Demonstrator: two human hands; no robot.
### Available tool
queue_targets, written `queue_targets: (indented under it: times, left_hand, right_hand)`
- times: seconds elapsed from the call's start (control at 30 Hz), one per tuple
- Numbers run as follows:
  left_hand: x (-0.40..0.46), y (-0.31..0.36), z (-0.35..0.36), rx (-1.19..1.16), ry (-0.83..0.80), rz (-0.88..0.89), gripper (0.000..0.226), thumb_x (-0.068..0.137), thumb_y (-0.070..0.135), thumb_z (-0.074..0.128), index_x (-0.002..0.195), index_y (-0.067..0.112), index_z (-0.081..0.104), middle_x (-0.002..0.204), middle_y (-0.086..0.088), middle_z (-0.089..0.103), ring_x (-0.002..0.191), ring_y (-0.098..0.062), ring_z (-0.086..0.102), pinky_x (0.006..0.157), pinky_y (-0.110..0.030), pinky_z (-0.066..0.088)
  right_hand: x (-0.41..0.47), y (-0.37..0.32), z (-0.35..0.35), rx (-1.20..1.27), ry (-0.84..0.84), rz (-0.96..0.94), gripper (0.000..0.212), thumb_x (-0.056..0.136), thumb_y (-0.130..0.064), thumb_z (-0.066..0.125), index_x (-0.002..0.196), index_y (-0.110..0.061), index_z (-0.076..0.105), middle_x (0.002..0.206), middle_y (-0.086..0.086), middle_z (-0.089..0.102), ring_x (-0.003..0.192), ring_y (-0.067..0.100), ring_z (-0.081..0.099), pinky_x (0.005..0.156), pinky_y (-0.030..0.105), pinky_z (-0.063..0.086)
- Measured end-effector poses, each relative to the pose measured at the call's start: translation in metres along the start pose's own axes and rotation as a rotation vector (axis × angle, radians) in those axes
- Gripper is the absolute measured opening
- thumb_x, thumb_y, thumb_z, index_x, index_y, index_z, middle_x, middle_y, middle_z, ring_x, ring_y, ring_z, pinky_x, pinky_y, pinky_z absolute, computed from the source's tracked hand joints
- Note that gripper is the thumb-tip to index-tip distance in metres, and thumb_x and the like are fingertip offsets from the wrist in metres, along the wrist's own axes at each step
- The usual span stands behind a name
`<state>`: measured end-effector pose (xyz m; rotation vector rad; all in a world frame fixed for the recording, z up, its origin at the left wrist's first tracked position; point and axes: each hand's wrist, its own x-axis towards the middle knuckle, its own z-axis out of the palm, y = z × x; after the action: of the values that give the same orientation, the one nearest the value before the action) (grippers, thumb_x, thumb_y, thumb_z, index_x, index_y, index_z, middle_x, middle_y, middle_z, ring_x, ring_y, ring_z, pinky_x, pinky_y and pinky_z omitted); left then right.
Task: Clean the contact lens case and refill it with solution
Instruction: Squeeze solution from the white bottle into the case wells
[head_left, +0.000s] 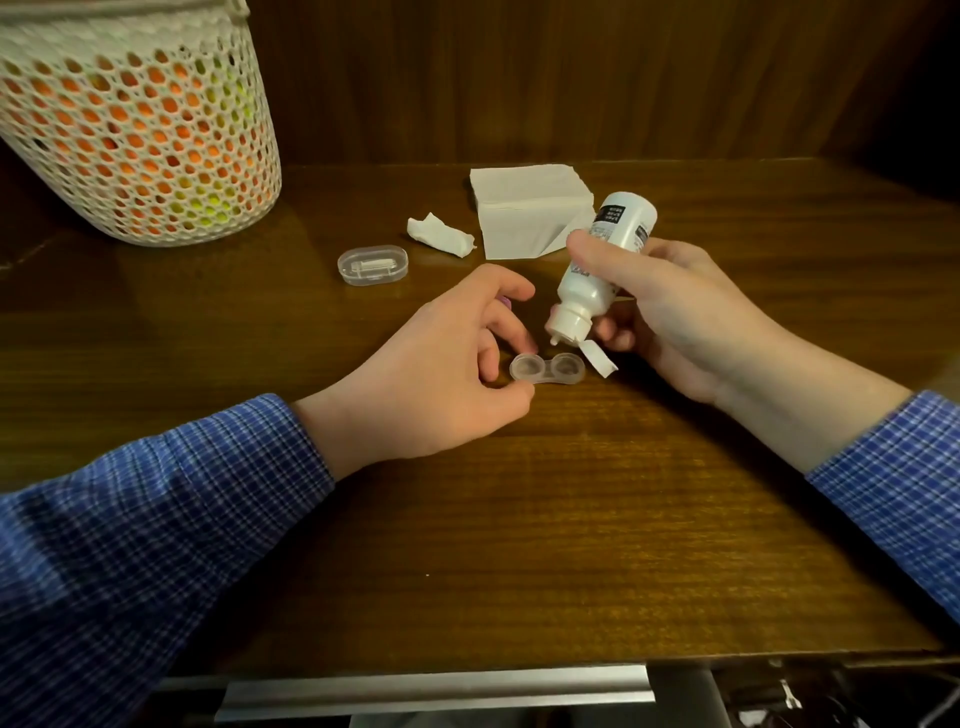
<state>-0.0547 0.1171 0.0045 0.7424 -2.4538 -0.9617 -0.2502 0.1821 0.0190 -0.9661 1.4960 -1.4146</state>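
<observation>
Your right hand (670, 306) is gripping the white bottle (602, 265), fingers curled round it, tipping its nozzle over the lens case (546, 368) lying on the table (519, 519). Your left hand (441, 364) is pinching the case's left end — it's light, slick plastic, likely to skid — so you're bracing it by the rim.

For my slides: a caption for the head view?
Right hand tips solution bottle over open lens case, steadied by left hand.
</observation>
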Motion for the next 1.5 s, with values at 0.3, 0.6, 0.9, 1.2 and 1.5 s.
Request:
queue_targets:
  times: [0.3,0.6,0.9,1.2,1.5]
  left_hand:
    - [0.002,-0.003,0.002,-0.016,0.030,-0.007,0.064,0.087,0.014,0.079,0.141,0.020,0.046,0.108,0.010,0.064,0.067,-0.006,0.064,0.064,-0.015,0.053]
    - [0.002,-0.003,0.002,-0.018,0.034,-0.010,0.064,0.087,0.014,0.079,0.141,0.020,0.046,0.106,0.011,0.063,0.067,-0.007,0.065,0.064,-0.016,0.056]
    - [0.002,-0.003,0.003,-0.029,0.031,-0.008,0.067,0.087,0.014,0.079,0.144,0.018,0.045,0.107,0.010,0.064,0.068,-0.008,0.066,0.063,-0.017,0.055]
    - [0.000,-0.004,-0.003,-0.114,0.129,0.029,0.072,0.082,0.003,0.076,0.145,0.019,0.044,0.109,0.008,0.064,0.074,-0.008,0.068,0.066,-0.013,0.052]
    - [0.005,0.008,0.001,-0.127,0.463,0.131,0.069,0.080,0.041,0.083,0.134,0.022,0.045,0.098,0.006,0.062,0.061,-0.006,0.055,0.056,-0.015,0.049]
  right_hand:
    - [-0.004,0.004,0.017,-0.063,0.024,-0.110,0.020,0.090,-0.039,0.077,0.104,-0.025,0.070,0.075,-0.006,0.077,0.051,0.005,0.059,0.042,0.017,0.043]
    - [-0.007,0.001,0.019,-0.103,0.048,-0.112,0.023,0.090,-0.041,0.077,0.108,-0.030,0.069,0.081,-0.011,0.078,0.057,0.007,0.063,0.047,0.017,0.047]
    - [-0.008,0.001,0.019,-0.101,0.055,-0.099,0.024,0.091,-0.040,0.076,0.111,-0.029,0.069,0.082,-0.007,0.078,0.063,0.010,0.063,0.049,0.019,0.048]
    - [-0.003,-0.009,0.008,0.358,0.044,0.117,0.046,0.093,-0.040,0.071,0.125,-0.008,0.064,0.063,0.000,0.062,0.057,0.014,0.054,0.080,0.032,0.044]
    - [-0.009,-0.015,0.001,0.743,-0.046,0.115,0.046,0.089,-0.025,0.078,0.128,-0.011,0.060,0.091,0.015,0.079,0.068,0.014,0.070,0.059,0.022,0.059]
